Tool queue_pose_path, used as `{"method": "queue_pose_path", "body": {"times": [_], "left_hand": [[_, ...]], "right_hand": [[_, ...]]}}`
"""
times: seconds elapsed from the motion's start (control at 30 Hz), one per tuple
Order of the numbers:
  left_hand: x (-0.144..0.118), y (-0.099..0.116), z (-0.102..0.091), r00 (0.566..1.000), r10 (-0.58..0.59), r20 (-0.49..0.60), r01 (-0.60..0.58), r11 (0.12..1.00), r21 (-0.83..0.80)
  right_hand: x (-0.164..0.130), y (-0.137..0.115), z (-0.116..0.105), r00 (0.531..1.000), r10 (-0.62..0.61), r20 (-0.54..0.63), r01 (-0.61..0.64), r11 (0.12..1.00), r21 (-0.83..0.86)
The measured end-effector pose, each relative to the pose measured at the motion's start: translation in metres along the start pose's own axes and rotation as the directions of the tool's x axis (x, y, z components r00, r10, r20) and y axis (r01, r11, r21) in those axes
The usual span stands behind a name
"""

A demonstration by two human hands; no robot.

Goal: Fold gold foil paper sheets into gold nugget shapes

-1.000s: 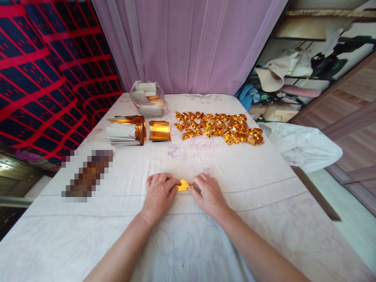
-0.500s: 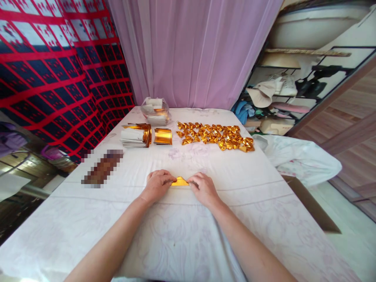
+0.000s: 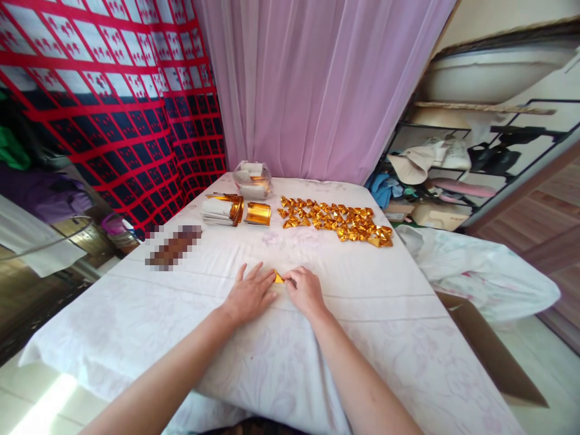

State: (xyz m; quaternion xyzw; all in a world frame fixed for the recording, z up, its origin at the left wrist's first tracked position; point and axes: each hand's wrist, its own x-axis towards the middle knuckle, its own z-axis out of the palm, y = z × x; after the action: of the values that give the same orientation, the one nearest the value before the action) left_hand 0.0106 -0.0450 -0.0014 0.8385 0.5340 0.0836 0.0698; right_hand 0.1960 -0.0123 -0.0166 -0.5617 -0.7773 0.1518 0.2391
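A small folded piece of gold foil paper (image 3: 278,277) lies on the cloth-covered table between my hands. My left hand (image 3: 248,295) rests flat with fingers spread, its fingertips over the paper's left part, which they hide. With fingers closed, my right hand (image 3: 304,290) pinches the paper's right end. Farther back, several folded gold foil pieces (image 3: 335,219) lie in rows. To their left is a small stack of gold foil sheets (image 3: 258,214), beside a larger pile of foil sheets (image 3: 221,211) with white backs.
A clear plastic bag (image 3: 252,179) of more sheets stands at the back. A pixelated brown patch (image 3: 174,248) hides something on the left of the tablecloth (image 3: 371,362). Right of the table are a white plastic bag (image 3: 489,260), a cardboard box (image 3: 493,350) and a shelf of shoes.
My left hand has gone from pinching the paper's left end to lying flat with fingers spread. Less of the gold paper shows. The camera view has shifted slightly.
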Motion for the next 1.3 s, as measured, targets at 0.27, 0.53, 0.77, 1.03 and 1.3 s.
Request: {"method": "queue_pose_path", "body": {"times": [0.27, 0.53, 0.77, 1.03, 1.3], "left_hand": [[-0.007, -0.002, 0.001, 0.985, -0.058, 0.161, 0.052, 0.998, 0.044], [-0.004, -0.011, 0.007, 0.994, -0.010, 0.105, 0.007, 0.999, 0.031], [-0.003, -0.021, 0.014, 0.996, 0.091, 0.027, -0.092, 0.994, 0.056], [-0.005, -0.022, 0.024, 0.989, 0.107, -0.100, -0.100, 0.993, 0.067], [-0.003, -0.010, 0.017, 0.987, 0.082, -0.139, -0.073, 0.995, 0.068]], "right_hand": [[-0.002, -0.001, 0.001, 1.000, -0.021, -0.002, 0.020, 0.999, -0.025], [-0.012, -0.004, -0.001, 0.988, -0.154, -0.018, 0.151, 0.981, -0.123], [-0.016, -0.011, -0.001, 0.979, -0.206, 0.007, 0.201, 0.947, -0.250], [-0.019, -0.013, -0.002, 0.973, -0.229, 0.002, 0.222, 0.941, -0.254], [-0.030, -0.008, -0.007, 0.943, -0.330, -0.045, 0.311, 0.921, -0.233]]}}
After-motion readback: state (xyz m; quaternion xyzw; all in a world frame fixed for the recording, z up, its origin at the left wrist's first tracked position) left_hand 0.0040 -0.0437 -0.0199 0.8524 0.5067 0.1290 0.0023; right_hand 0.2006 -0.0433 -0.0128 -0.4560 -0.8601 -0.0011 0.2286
